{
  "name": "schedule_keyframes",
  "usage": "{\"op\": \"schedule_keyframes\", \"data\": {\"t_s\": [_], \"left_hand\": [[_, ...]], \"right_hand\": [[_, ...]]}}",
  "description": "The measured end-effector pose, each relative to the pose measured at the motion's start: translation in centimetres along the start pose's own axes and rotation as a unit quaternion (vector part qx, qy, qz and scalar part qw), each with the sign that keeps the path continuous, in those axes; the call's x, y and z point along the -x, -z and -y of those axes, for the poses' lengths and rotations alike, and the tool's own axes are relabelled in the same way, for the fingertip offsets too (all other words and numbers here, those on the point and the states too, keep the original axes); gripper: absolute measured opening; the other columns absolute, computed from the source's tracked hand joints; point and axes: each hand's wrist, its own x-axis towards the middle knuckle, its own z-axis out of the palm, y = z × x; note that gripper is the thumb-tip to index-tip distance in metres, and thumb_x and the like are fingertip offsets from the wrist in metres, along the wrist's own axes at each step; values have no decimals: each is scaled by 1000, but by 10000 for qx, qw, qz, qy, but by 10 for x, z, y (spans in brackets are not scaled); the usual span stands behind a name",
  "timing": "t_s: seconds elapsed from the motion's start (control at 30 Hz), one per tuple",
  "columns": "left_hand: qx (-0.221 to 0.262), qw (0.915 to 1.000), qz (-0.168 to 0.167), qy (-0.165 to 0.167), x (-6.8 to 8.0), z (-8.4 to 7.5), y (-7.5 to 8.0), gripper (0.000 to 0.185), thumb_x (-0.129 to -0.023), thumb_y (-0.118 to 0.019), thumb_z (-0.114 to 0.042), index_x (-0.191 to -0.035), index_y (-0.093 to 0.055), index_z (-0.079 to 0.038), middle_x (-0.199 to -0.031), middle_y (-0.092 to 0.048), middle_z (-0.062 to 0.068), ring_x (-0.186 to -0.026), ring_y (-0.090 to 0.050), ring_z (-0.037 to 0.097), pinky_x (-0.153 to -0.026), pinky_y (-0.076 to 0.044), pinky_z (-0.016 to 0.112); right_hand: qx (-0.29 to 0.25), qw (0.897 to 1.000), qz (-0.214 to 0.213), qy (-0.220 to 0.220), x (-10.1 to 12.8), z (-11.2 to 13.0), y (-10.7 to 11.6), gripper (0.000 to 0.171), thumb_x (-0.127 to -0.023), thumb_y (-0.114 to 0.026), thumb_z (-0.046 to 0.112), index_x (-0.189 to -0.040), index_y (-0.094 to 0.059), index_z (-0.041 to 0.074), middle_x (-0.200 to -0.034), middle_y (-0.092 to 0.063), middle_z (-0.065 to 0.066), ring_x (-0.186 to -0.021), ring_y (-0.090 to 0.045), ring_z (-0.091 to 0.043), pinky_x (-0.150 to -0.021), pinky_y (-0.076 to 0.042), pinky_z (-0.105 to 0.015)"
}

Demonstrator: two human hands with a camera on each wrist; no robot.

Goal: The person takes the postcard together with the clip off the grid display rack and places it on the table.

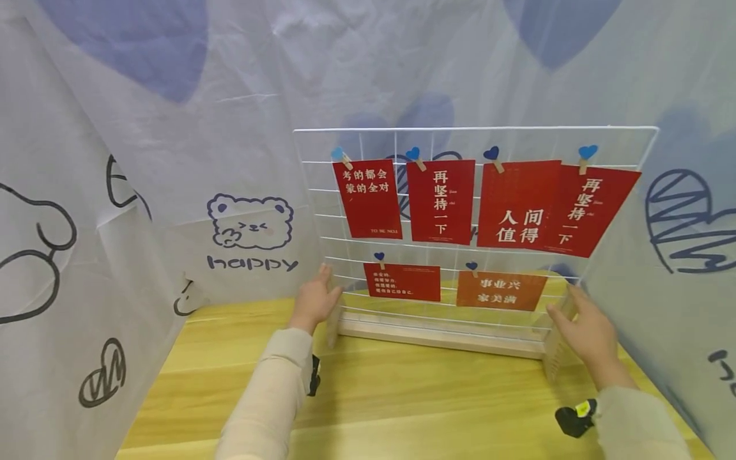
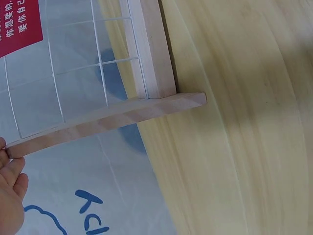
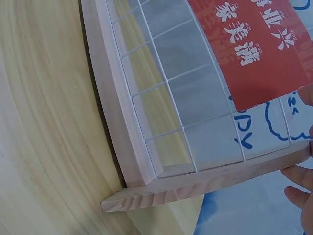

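Observation:
A white wire grid rack (image 1: 477, 128) stands upright on a pale wooden base (image 1: 437, 337) with a wooden side piece at each end. My left hand (image 1: 315, 300) grips the left side piece (image 2: 107, 120) near its upper end, fingers on both faces. On the opposite end, my right hand (image 1: 589, 329) holds the right side piece (image 3: 220, 182), its thumb on the inner side. Several red cards hang in the grid's upper row, among them one card (image 1: 368, 214) at the left. Below hang a red card (image 1: 402, 282) and an orange-red card (image 1: 500, 291).
Heart-topped clips, such as a blue one (image 1: 588, 153), fix the cards to the wires. Under the rack lies a yellow wood-grain table (image 1: 402, 396). White cloth (image 1: 241, 140) with drawn hearts and a bear hangs behind and at both sides.

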Motion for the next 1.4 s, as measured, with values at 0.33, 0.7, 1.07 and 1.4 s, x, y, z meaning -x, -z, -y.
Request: {"op": "schedule_keyframes", "data": {"t_s": [0.33,0.7,1.07,1.4], "left_hand": [[-205,9994,-153,-229,-1,4,-4,55,-87,-43,-32,-132,-30,-2,-137,-23,11,-119,-32,33,-98,-24,40],[-341,9990,-126,-263,0,5,-3,54,-87,-41,-30,-133,-29,-2,-138,-22,12,-120,-29,34,-98,-23,41],[-336,9989,-168,-281,0,6,-4,55,-86,-41,-29,-132,-30,-1,-138,-24,13,-120,-29,34,-97,-23,43],[-309,9990,-174,-290,-1,6,-5,56,-87,-40,-29,-133,-28,-1,-139,-21,11,-119,-30,35,-97,-23,44]], "right_hand": [[63,9997,51,223,0,-4,0,66,-88,-40,40,-132,-23,-6,-132,-24,-28,-115,-24,-48,-87,-21,-60],[388,9987,122,316,0,-2,3,63,-89,-40,39,-129,-27,-7,-130,-28,-29,-110,-29,-50,-84,-26,-59],[285,9990,305,181,1,-2,5,64,-89,-39,40,-131,-24,-6,-133,-22,-29,-112,-26,-50,-85,-23,-61],[133,9994,294,132,-1,1,6,64,-89,-39,39,-131,-24,-7,-130,-25,-31,-114,-24,-49,-89,-20,-59]]}}
